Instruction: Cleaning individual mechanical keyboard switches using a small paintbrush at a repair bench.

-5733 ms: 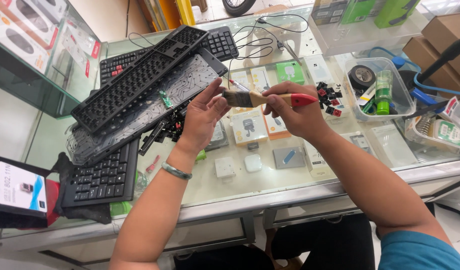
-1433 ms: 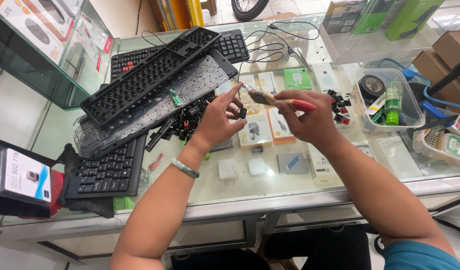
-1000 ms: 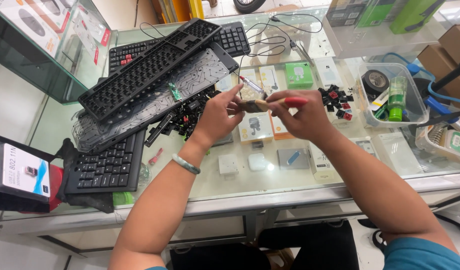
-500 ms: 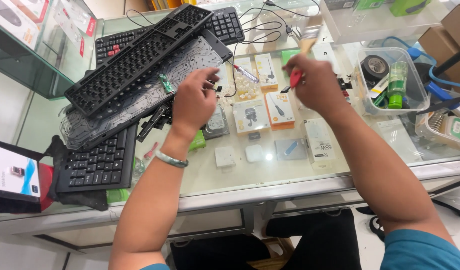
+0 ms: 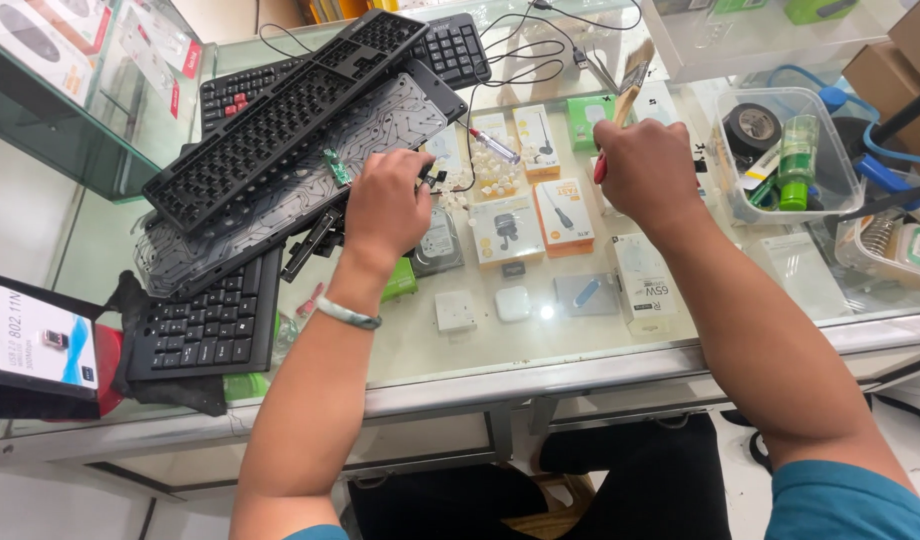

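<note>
My right hand [image 5: 648, 170] grips a paintbrush [image 5: 630, 85] with a red handle and points its bristles up and away over the glass counter. My left hand [image 5: 388, 205] rests, fingers curled, on a heap of loose black keycaps [image 5: 320, 235] beside the clear keyboard membrane sheet [image 5: 310, 180]. I cannot make out whether its fingers pinch a keycap. A black keyboard frame [image 5: 280, 110] lies tilted across the sheet. A bracelet circles my left wrist.
Another black keyboard [image 5: 205, 325] lies at the left and one more [image 5: 450, 50] at the back with cables. Small boxed accessories [image 5: 565, 215] show under the glass top [image 5: 580, 350]. A clear tub [image 5: 780, 150] with tape and a green bottle stands at the right.
The hands were together on the brush; the left hand has let go and dropped onto the keycaps, while the right hand has lifted the brush up and away to the right.
</note>
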